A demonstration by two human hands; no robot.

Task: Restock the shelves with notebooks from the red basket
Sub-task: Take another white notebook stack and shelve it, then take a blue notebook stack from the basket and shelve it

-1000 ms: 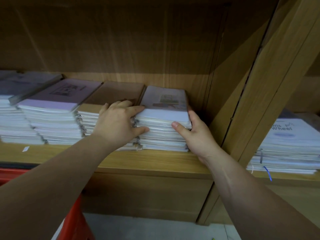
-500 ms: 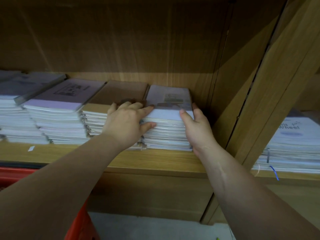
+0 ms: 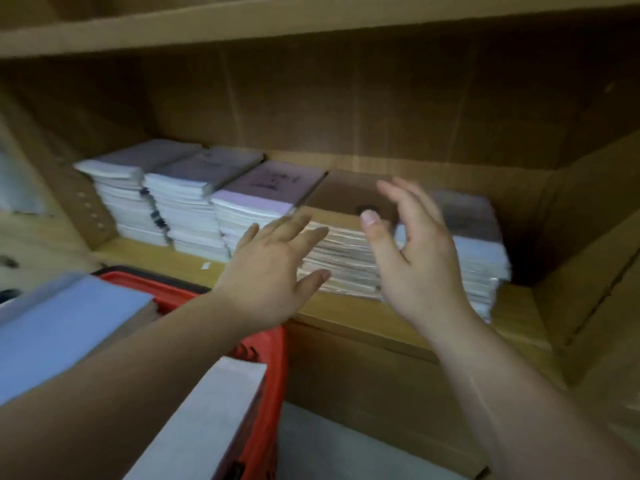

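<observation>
Several stacks of notebooks stand side by side on the wooden shelf [image 3: 346, 315]. A brown-covered stack [image 3: 343, 258] sits in the middle and a grey-covered stack [image 3: 481, 251] at the right end. My left hand [image 3: 273, 271] hovers in front of the brown stack with fingers spread, holding nothing. My right hand [image 3: 412, 251] is raised just in front of the grey stack, fingers loose and empty. The red basket [image 3: 270, 348] stands at the lower left under my left arm, with pale blue notebooks [image 3: 59, 337] and white notebooks [image 3: 207, 420] inside.
A purple-covered stack [image 3: 266, 192] and two white stacks [image 3: 204, 199] fill the shelf's left part. A shelf board [image 3: 311, 19] runs overhead, and a wooden side panel [image 3: 588, 237] closes the bay at the right. Pale floor [image 3: 329, 448] shows below.
Both hands have let go of the right-hand stack and pulled back toward me with fingers opened. The view has swung left and back, bringing the red basket into sight.
</observation>
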